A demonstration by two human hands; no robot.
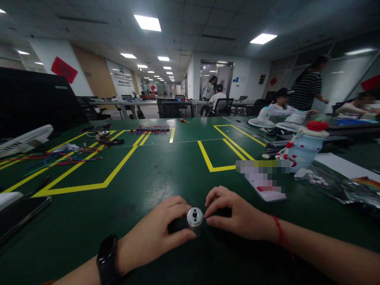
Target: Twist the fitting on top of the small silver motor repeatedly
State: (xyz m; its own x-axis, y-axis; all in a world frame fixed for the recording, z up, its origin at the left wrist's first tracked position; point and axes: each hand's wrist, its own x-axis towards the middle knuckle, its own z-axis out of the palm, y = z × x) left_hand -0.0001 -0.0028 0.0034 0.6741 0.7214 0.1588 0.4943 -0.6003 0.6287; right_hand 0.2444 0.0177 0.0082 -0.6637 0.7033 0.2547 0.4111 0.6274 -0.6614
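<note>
A small silver metal cylinder that looks like a small electric motor stands upright on the green table near its front edge. Its round top face has a dark centre and small dark holes. My left hand, with a black band on the wrist, holds it between thumb and fingers from the left. Close against its right side, my right hand has thumb and forefinger nearly together. A tiny pale speck shows at those fingertips, too small to name. A red string circles the right wrist.
Loose coloured wires lie at left, more wires farther back. A phone rests at the left edge. To the right are a flat card-like item, a blue tumbler and white fans. A screwdriver lies far back.
</note>
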